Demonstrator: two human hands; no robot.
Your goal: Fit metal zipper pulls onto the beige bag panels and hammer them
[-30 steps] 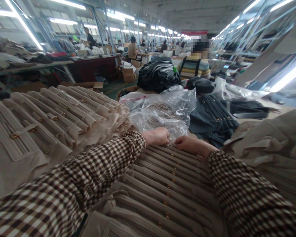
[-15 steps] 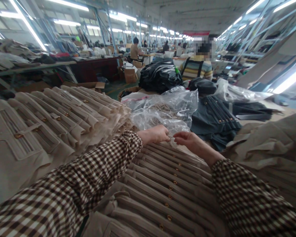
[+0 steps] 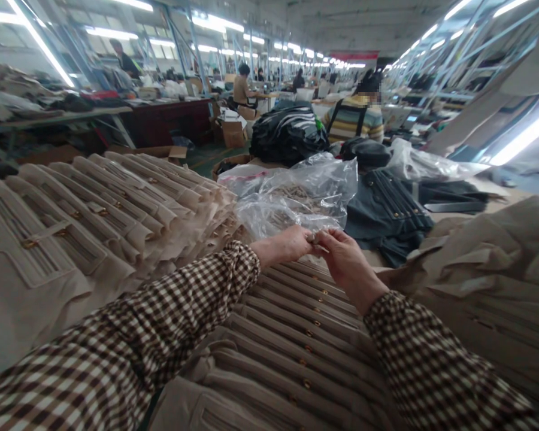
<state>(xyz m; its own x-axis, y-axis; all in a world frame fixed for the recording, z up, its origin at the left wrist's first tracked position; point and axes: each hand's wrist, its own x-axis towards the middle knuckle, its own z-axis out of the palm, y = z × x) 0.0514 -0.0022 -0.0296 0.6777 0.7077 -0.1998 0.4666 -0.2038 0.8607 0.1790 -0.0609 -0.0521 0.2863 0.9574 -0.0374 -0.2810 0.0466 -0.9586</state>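
Note:
My left hand (image 3: 290, 244) and my right hand (image 3: 344, 256) meet fingertip to fingertip in front of a clear plastic bag (image 3: 269, 216). Both are closed in a pinch. Something small and pale shows between the fingertips, too small to name. Beneath the hands, overlapping beige fabric pieces (image 3: 269, 326) lie in a long row, with small gold-coloured metal fittings down the middle. Inside the plastic bag, a heap of small beige strips (image 3: 294, 194) can be seen.
On the left spreads another row of beige fabric pieces (image 3: 85, 224) with zips. Dark fabric pieces (image 3: 381, 209) and a beige cloth heap (image 3: 498, 257) are at the right. Behind the bag stands a black pile (image 3: 290, 134); a person in a striped top (image 3: 357, 123) is beyond it.
My right hand has moved left, and its fingers have closed against those of my left hand, which has hardly moved. The view has shifted slightly.

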